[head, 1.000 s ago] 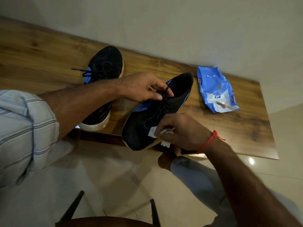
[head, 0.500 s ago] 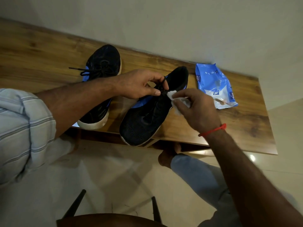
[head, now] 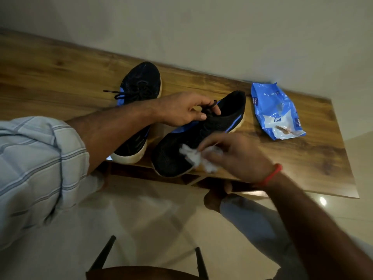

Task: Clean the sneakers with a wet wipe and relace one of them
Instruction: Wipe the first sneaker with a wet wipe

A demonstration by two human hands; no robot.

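Sleeve of striped pale-blue cloth (head: 30, 168) fills the left of the frame. Right of it, a black laced sneaker with blue trim (head: 139, 102) lies on the wooden table (head: 50, 77). The left hand (head: 181, 111) pinches the laces of the second black sneaker (head: 193, 138), whose long axis runs from lower left to upper right. The blurred right hand (head: 234, 156) clutches a crumpled white wet wipe (head: 193, 156) against its toe end, nearer than the left hand. A blue wipe packet (head: 276, 110) lies upper right.

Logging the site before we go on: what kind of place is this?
Probably a room in a home: a long wood-grain table set against a plain pale wall, a glossy light tiled floor, and a dark wooden chair at the bottom edge.
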